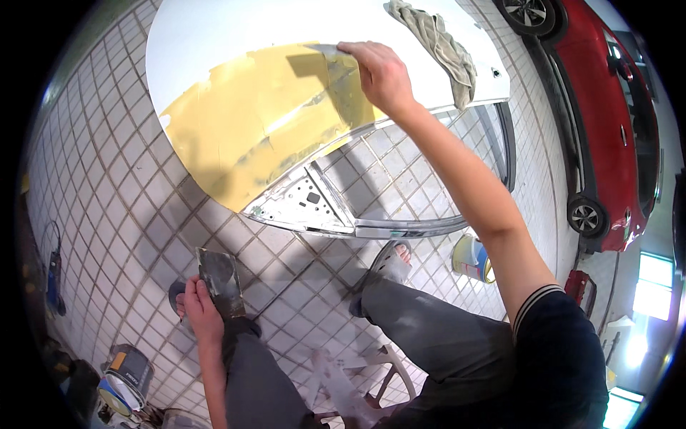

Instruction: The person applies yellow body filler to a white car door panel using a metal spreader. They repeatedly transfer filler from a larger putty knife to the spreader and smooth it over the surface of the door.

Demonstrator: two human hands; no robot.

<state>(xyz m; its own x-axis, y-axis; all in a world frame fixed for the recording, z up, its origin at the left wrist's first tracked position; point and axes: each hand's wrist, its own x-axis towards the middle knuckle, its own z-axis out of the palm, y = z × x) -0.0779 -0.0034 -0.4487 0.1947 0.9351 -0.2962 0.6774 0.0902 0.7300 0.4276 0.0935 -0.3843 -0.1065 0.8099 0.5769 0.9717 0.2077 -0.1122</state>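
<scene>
A white car door (214, 32) lies flat in front of me, with a broad patch of yellow body filler (250, 107) spread over it. My right hand (382, 77) reaches across the window opening and grips a thin grey putty spreader (323, 48) at the filler's far edge; its blade touches or hovers just over the panel, I cannot tell which. My left hand (201, 311) is low, near my knee, closed on the edge of a dark rectangular mixing board (221, 280) smeared with dried residue. A crumpled grey-green rag (437, 50) rests on the door to the right of my right hand.
A tin (471, 259) stands on the tiled floor (100, 186) right of my foot. More cans (128, 375) cluster at the lower left, near a blue-handled tool (54, 282). A red car (607, 107) is parked along the right. A plastic stool (393, 372) shows between my legs.
</scene>
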